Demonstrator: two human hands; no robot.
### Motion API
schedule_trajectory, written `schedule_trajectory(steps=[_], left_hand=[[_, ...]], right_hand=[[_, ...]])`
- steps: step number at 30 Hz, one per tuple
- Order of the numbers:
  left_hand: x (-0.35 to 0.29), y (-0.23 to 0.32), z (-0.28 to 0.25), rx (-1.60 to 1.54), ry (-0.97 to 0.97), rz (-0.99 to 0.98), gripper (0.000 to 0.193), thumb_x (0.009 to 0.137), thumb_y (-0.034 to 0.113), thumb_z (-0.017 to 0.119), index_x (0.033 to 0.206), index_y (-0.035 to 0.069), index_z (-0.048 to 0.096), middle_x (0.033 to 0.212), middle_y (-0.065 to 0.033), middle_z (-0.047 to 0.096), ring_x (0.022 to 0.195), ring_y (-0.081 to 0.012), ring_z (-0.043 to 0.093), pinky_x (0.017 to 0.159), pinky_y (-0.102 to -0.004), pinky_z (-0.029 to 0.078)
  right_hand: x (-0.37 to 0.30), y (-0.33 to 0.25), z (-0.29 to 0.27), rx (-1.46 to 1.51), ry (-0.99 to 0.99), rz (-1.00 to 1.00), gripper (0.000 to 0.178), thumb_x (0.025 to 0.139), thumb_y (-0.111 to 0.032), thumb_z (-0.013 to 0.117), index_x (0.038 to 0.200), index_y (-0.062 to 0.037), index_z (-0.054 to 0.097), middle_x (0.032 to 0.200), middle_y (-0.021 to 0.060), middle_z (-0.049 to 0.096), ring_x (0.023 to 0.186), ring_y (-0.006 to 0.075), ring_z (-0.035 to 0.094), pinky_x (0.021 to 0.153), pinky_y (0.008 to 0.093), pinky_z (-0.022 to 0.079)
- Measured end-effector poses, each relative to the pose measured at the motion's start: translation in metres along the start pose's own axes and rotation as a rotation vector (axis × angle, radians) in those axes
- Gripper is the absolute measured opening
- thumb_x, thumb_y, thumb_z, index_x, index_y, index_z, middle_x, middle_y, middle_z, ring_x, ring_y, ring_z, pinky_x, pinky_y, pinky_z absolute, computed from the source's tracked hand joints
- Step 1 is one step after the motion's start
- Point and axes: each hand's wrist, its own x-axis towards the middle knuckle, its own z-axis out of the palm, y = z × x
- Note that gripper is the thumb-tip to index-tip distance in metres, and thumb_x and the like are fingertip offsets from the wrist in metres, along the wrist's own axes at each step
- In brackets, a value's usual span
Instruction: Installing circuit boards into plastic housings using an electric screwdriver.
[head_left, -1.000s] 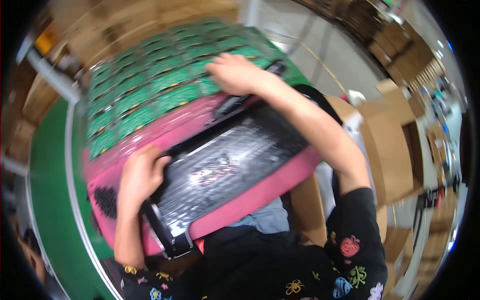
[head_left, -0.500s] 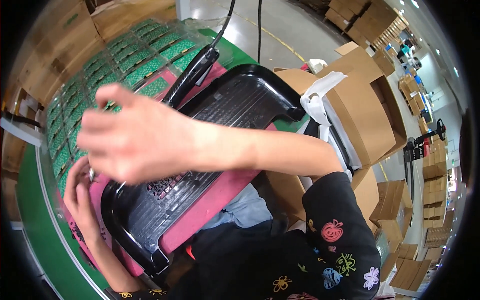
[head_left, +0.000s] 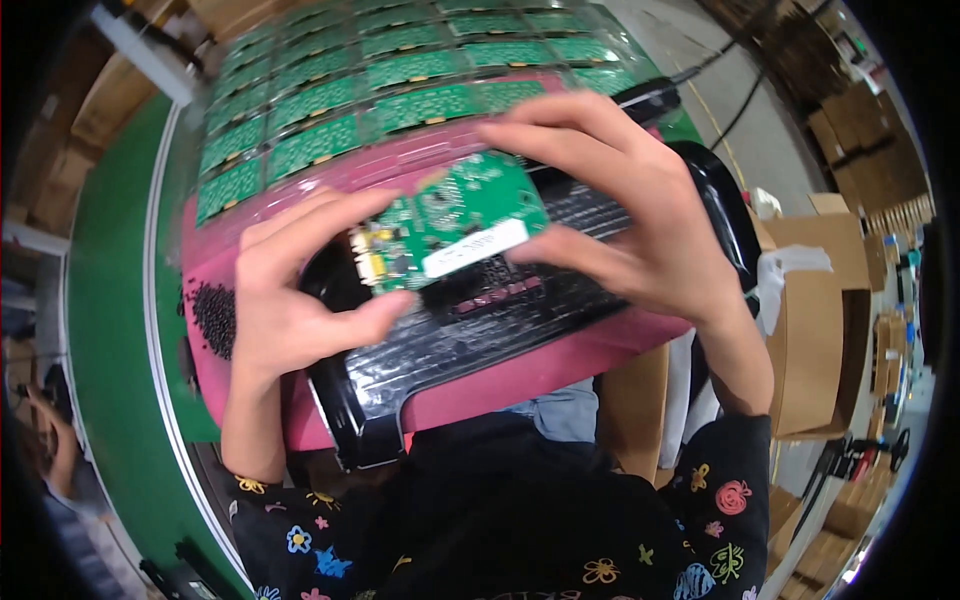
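A green circuit board [head_left: 485, 200] with a white label and gold connectors is held tilted above a black plastic housing [head_left: 440, 365]. My left hand [head_left: 285, 295] grips the board's connector end between thumb and fingers. Its opposite end sits between the thumb and fingers of my right hand [head_left: 645, 215]. Beneath both hands the glossy housing lies on a pink mat [head_left: 520, 385], its vented middle partly hidden by the board.
Clear trays of green circuit boards [head_left: 415, 70] cover the far side. A heap of small black pieces [head_left: 212, 318] lies left on the mat. At far right are a black corded tool [head_left: 648, 98] and an open cardboard box [head_left: 820, 340].
The circuit board has come into view, held in both hands. My right hand has moved from the left side to the board's right end. The head view has turned.
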Motion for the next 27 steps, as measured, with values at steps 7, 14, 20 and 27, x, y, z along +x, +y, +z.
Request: schedule_trajectory(steps=[7,14,20,27], left_hand=[[0.001,-0.002,0.013,0.042,-0.088,0.114,0.057,0.061,0.013,0.084,0.112,-0.004,0.066,0.091,-0.014,0.068,0.079,-0.0243,0.065,0.071,-0.0327,0.052],[-0.007,-0.002,0.023,0.042,-0.25,-0.037,0.054,0.062,0.012,0.085,0.111,-0.002,0.065,0.089,-0.0126,0.065,0.08,-0.0271,0.063,0.07,-0.034,0.052],[-0.01,-0.002,0.031,0.123,-0.359,-0.111,0.051,0.061,0.014,0.085,0.105,0.001,0.063,0.09,-0.0115,0.063,0.084,-0.0293,0.062,0.071,-0.0362,0.053],[-0.007,-0.003,0.033,0.262,-0.389,-0.159,0.05,0.059,0.016,0.084,0.102,0.002,0.063,0.095,-0.0091,0.061,0.088,-0.0292,0.061,0.074,-0.0371,0.052]], right_hand=[[-0.027,0.0,0.0,0.155,-0.121,0.141,0.065,0.064,-0.019,0.086,0.121,0.0006,0.06,0.113,0.0145,0.063,0.105,0.0301,0.061,0.089,0.0359,0.05],[-0.047,0.016,0.016,0.277,-0.208,0.247,0.053,0.062,-0.014,0.083,0.109,-0.0018,0.062,0.111,0.0142,0.063,0.105,0.032,0.059,0.093,0.0394,0.047],[-0.06,0.025,0.03,0.299,-0.288,0.29,0.054,0.058,-0.013,0.081,0.108,-0.0034,0.062,0.114,0.0114,0.059,0.111,0.0319,0.053,0.1,0.0407,0.04],[-0.063,0.026,0.033,0.222,-0.299,0.37,0.055,0.063,-0.008,0.081,0.113,-0.0036,0.059,0.119,0.0122,0.054,0.113,0.0326,0.049,0.099,0.0401,0.041]])
